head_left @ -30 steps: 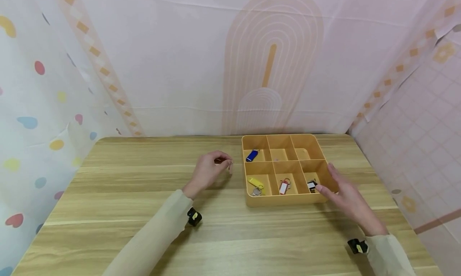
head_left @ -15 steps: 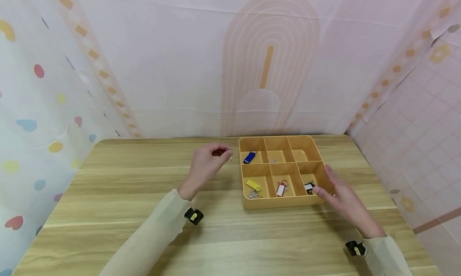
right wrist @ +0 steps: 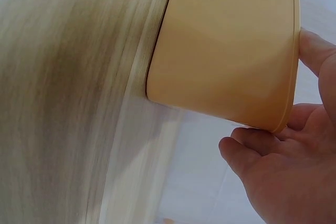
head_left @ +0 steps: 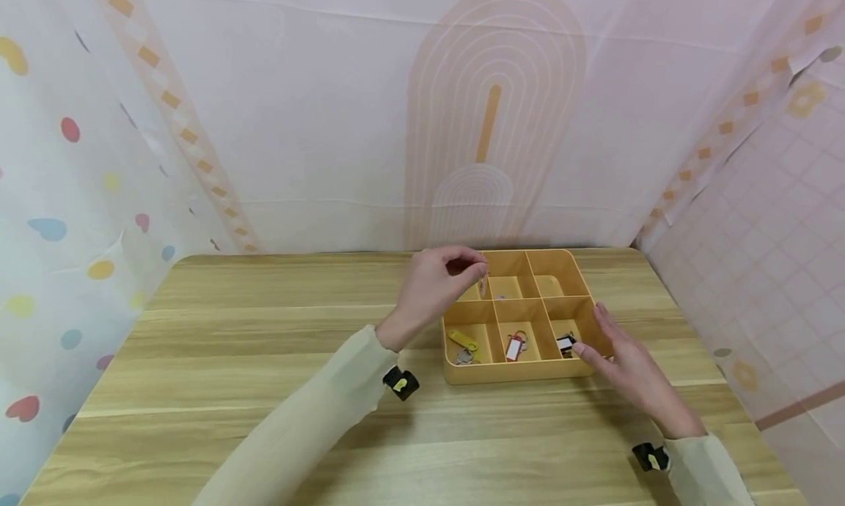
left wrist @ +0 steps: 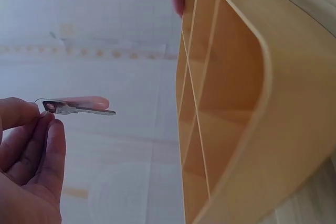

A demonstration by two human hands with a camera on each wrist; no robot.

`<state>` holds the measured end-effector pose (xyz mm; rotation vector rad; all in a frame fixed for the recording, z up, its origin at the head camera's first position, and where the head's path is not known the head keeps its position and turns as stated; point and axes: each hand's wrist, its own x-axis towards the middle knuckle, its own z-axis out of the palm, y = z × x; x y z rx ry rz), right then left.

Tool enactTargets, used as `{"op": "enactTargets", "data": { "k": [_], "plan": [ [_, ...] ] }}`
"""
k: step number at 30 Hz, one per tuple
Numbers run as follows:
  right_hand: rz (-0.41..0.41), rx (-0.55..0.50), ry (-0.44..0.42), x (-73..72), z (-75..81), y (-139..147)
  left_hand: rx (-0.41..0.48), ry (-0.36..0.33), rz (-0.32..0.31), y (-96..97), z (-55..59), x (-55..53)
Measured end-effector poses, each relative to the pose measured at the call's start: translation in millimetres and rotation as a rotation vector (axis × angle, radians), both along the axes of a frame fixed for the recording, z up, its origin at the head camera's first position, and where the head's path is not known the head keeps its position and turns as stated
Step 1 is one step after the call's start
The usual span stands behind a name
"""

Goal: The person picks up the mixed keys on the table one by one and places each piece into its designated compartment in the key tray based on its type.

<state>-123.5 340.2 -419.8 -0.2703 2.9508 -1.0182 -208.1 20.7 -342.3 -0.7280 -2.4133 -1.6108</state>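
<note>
My left hand [head_left: 432, 282] pinches the ring of a key [left wrist: 79, 110] that has a pinkish, see-through key tag [left wrist: 97, 102] on it. Key and tag hang over the back left compartment of an orange organizer box [head_left: 521, 372], clear of its rim. At the box's front right corner, my right hand [head_left: 637, 363] holds on, thumb at the front rim and fingers along the right wall. A yellow key tag [head_left: 463, 339] with a key, a red one [head_left: 513, 347] and a black one [head_left: 565, 342] lie in the front compartments. The back left compartment is mostly hidden by my left hand.
The box stands on a wood-grain table [head_left: 264, 330], right of its middle and near the back edge. Patterned cloth [head_left: 317, 110] hangs behind and at both sides. The box's back middle compartment shows a small pale speck.
My left hand has moved right with the key and tag, from beside the box to above its back left part, covering the blue key tag there. The box shifted slightly left earlier.
</note>
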Motion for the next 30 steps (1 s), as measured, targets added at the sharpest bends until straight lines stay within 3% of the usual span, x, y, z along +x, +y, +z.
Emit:
{"op": "enactTargets", "data": {
  "k": [5, 11, 15, 20, 30],
  "plan": [
    [0.001, 0.001, -0.003, -0.2, -2.0, 0.3, 0.005, -0.03, -0.051, 21.8, 4.2, -1.1],
    [-0.001, -0.002, 0.015, -0.3, -3.0, -0.7, -0.032, 0.015, -0.084, 47.8, 2.6, -3.7],
    [0.002, -0.006, 0.017, 0.1, -2.7, -2.4, -0.079, 0.006, -0.101, 63.6, -0.6, -7.2],
    [-0.005, 0.002, 0.013, 1.2, -2.4, -1.4, -0.148, -0.016, -0.066, 84.8, -5.6, -14.3],
    [-0.01, -0.004, 0.009, 0.3, -1.1, 1.0, -0.163, -0.052, 0.036, 117.7, -16.1, -22.7]
  ]
}}
